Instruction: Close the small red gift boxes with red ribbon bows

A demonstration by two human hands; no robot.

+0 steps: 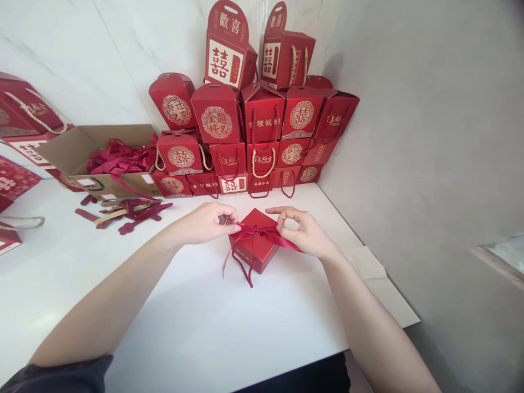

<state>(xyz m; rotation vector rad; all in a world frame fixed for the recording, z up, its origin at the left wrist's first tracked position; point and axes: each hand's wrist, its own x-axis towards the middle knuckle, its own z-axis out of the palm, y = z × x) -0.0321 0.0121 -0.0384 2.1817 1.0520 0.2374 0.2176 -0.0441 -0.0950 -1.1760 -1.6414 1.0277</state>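
A small red gift box (265, 258) sits on the white table with one corner toward me. Across its top lies a dark pink satin ribbon (262, 230), tied in a bow at the middle. My left hand (213, 222) pinches the ribbon loop at the box's left side. On the right, my right hand (302, 229) pinches the other side of the ribbon between thumb and index finger, and a tail hangs below it. A twisted red cord handle (247, 274) droops from the box's front left face onto the table.
Stacked red gift boxes (229, 153) line the back wall. At the left stands an open cardboard box (57, 155) with ribbons (123, 158) inside. Dark red and gold strips (131, 213) lie before it. More red boxes (24, 109) are far left; a grey wall (409, 136) bounds the right.
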